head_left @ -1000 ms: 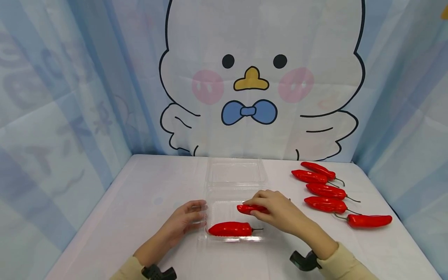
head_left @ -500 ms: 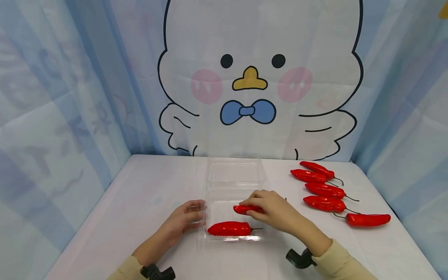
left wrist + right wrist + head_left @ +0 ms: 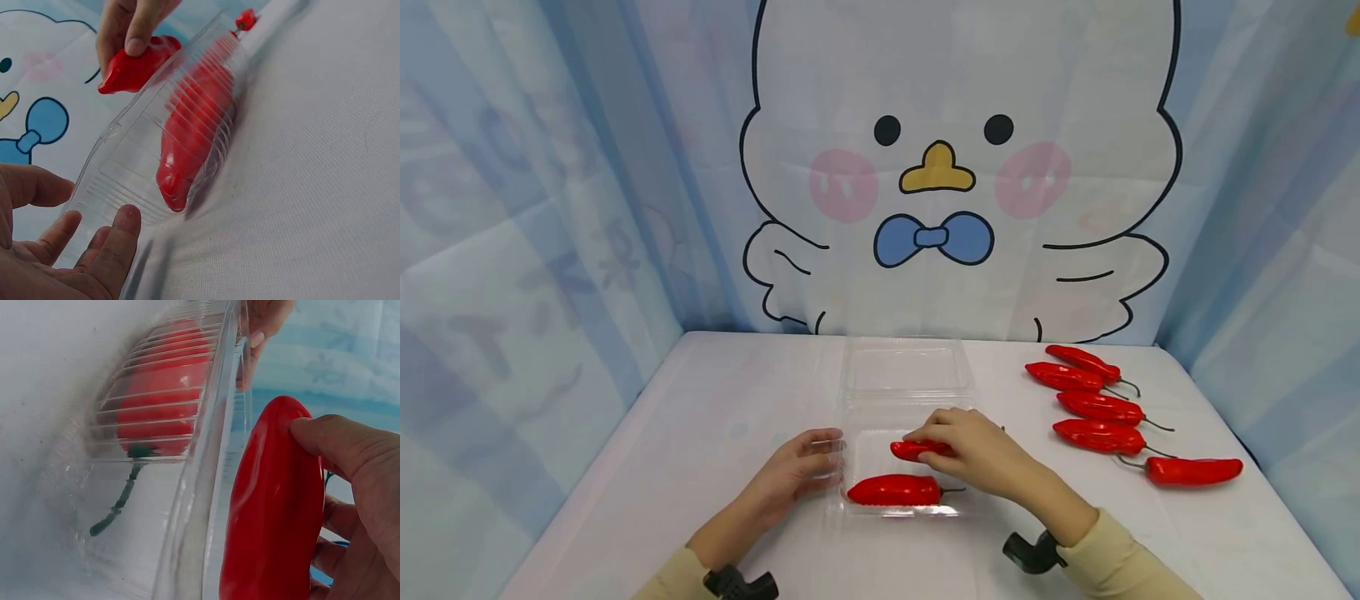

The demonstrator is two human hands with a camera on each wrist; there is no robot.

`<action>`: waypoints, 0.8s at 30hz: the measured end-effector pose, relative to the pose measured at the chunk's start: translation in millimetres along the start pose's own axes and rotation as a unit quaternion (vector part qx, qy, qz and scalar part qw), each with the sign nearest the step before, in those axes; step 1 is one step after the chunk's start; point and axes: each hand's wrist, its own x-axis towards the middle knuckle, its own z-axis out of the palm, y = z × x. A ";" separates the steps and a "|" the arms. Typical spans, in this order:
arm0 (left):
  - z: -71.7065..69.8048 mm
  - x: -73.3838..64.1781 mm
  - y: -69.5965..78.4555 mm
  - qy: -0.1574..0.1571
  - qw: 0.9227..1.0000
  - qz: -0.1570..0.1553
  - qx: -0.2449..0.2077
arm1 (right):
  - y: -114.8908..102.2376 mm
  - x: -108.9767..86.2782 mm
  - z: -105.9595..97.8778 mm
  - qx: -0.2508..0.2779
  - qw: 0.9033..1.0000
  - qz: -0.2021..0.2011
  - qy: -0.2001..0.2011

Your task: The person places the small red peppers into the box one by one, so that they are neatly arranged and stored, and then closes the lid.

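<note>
A clear plastic clamshell box [image 3: 868, 456] lies opened on the table, its lid [image 3: 906, 367] folded back. One red chili pepper [image 3: 893, 490] lies in the front of its tray, with the dark stem pointing right. My right hand [image 3: 981, 454] pinches another red chili pepper [image 3: 269, 506] between thumb and fingers, above the tray behind the first one; most of it is hidden by the hand in the head view. Beside the tray's left wall, my left hand [image 3: 793, 475] has its fingers spread, with fingertips [image 3: 128, 219] right at the clear plastic.
Several more red peppers [image 3: 1097, 436] lie on the right of the white table [image 3: 737, 392], stems mostly pointing right. Behind the table hangs a cloth backdrop [image 3: 940, 292] with a cartoon bird. Blue-white curtains [image 3: 535, 250] close off both sides.
My right hand has slid left over the tray, carrying the pinched pepper with it. The left hand and the pepper lying in the tray stay in place.
</note>
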 end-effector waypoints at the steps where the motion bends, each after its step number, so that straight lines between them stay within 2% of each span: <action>1: 0.2 -0.1 0.2 0.000 1.000 0.000 0.001 | 0.0 0.3 0.3 0.000 1.000 0.001 -0.001; 24: 3.2 -2.3 2.7 -0.005 1.000 0.003 0.007 | -6.6 14.9 11.2 0.016 1.000 0.001 -0.020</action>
